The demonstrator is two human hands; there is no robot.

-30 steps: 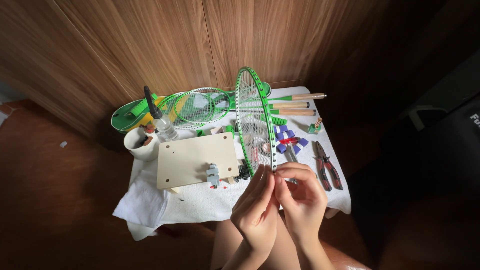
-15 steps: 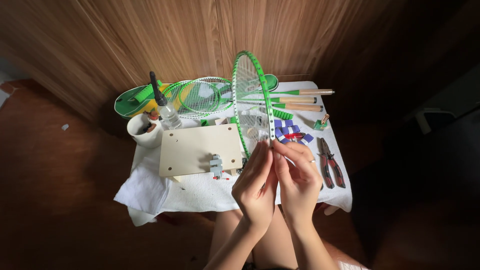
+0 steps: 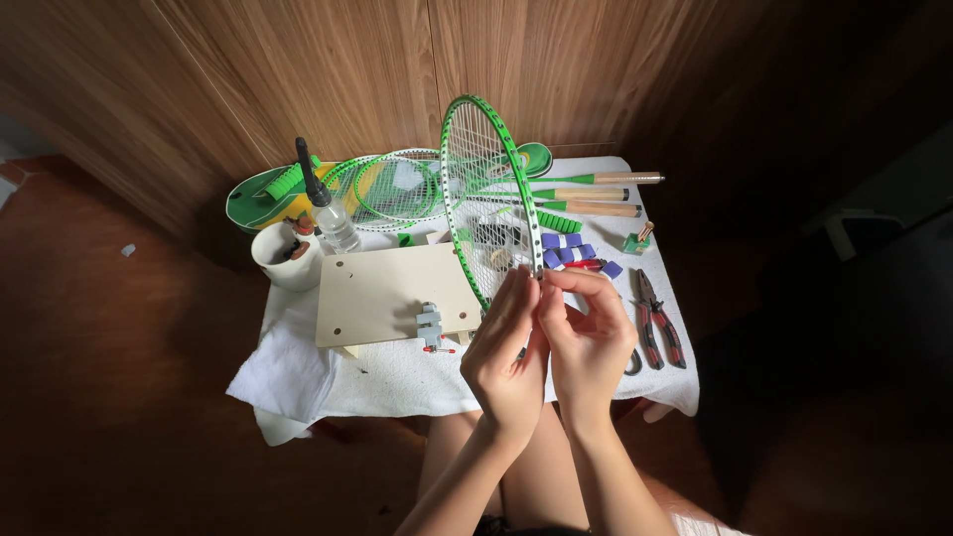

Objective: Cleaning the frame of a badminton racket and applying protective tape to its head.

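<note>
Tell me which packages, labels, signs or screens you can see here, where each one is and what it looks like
No signs or screens show.
Racket cover: far left of the table, behind the white cup; flat, green and yellow.
Small bottle: beside the cup; clear, with a black nozzle; no label discernible.

Small table [image 3: 663,382] under white cloth [image 3: 298,367], board [image 3: 392,288], pliers [image 3: 657,320], rackets [image 3: 397,189]

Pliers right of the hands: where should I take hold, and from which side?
Take the pliers by the red-and-black handles, at the end nearer the person, coming from above. They lie flat on the white cloth, nose pointing away, with bare cloth on their right.
</note>
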